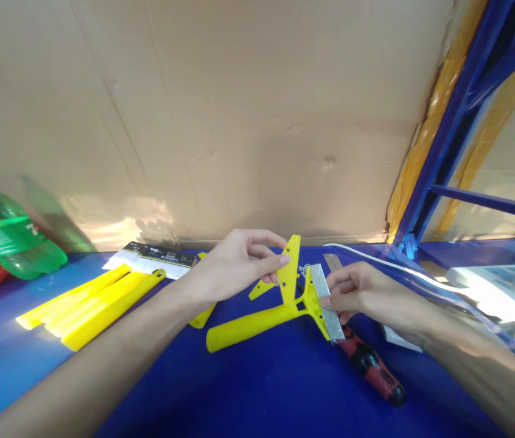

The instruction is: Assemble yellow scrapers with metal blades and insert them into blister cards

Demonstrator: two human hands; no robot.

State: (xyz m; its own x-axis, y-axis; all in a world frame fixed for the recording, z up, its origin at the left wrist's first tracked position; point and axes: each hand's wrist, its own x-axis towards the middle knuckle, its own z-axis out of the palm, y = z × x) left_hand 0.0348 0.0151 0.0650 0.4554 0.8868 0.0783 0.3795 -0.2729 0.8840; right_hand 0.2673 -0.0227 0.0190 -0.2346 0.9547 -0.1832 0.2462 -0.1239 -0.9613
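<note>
My left hand (243, 261) pinches a flat yellow plastic plate (291, 274) with small holes, held upright above the table. In my right hand (353, 292) is a metal scraper blade (327, 304), its thumb pressing the blade against the forked head of a yellow scraper handle (252, 325). The handle's grip points left over the blue table. Under the right hand lies a screwdriver (374, 368) with a red and black grip, its front end hidden. Another small yellow plate (260, 289) sits behind the left hand's fingers.
Several yellow handles (102, 304) lie at left by a black and white packet (150, 258). A green bottle (15, 234) lies at far left. Cardboard (239, 121) stands behind. A white cable (403, 267) and blue metal frame (444, 134) are at right.
</note>
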